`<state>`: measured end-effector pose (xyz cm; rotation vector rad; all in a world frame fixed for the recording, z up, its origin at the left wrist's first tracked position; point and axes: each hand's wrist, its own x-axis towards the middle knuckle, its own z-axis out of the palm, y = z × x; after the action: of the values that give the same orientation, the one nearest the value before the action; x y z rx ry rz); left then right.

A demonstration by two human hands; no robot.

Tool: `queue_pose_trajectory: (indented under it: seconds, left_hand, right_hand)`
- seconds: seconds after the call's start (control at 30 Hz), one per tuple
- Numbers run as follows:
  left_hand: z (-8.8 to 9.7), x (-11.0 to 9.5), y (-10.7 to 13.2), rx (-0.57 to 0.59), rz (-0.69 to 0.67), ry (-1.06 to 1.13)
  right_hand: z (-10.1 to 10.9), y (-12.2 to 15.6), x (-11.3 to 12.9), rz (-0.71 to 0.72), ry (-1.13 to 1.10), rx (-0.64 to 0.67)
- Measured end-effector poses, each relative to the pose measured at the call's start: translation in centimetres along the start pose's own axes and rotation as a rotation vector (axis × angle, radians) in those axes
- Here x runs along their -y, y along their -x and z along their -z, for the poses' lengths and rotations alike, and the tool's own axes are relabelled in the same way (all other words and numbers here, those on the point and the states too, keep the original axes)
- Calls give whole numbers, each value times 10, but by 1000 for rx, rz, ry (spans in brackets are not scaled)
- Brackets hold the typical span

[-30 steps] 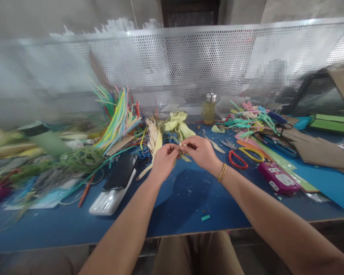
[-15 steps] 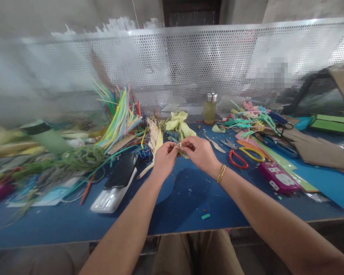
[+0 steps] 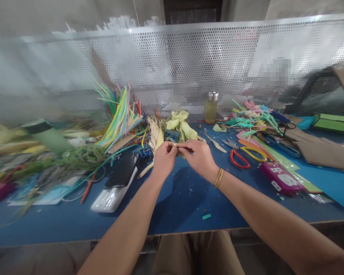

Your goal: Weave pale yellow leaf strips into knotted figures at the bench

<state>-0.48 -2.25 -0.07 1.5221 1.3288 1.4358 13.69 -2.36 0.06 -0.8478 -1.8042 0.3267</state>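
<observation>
My left hand [image 3: 164, 159] and my right hand [image 3: 200, 157] meet above the middle of the table, fingertips pinched together. Between them is a small pale strip [image 3: 175, 144], which looks like a piece of dried husk; the fingers cover most of it. Just behind the hands is a crumpled yellow-green husk bundle [image 3: 183, 126]. Whether the strip joins this bundle, I cannot tell. A sheaf of cream dried husks [image 3: 155, 135] lies beside my left hand, touching or nearly touching it.
To the left are a phone [image 3: 122, 170] on a white case [image 3: 110, 200], coloured pipe cleaners [image 3: 120, 118] and a green tumbler [image 3: 48, 137]. Red-and-yellow-handled scissors [image 3: 240, 159], a purple case [image 3: 279, 177] and cardboard [image 3: 318, 147] lie right. A bottle [image 3: 211, 109] stands by the perforated metal screen [image 3: 149, 57].
My right fingers have shifted slightly left and lie flatter over the strip, closer against my left fingertips. The other things on the table stay where they were.
</observation>
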Motion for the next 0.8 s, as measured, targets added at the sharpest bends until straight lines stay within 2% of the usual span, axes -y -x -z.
queue_pose_trajectory:
  seconds: [0.2,0.4,0.5,0.6,0.8]
  left_hand:
    - [0,-4,4,71,-109,-69]
    - [2,-3,4,60,-292,-304]
    - [3,-2,4,97,-357,-359]
    - [4,0,4,132,-365,-362]
    - [3,3,6,120,-304,-307]
  right_hand:
    - [5,-4,0,-199,-204,-13]
    - [9,-8,-5,-280,-234,37]
    - [10,-8,-9,-276,-191,55]
    - [10,-8,-11,-271,-170,44]
    - [12,-9,-9,-232,-107,79]
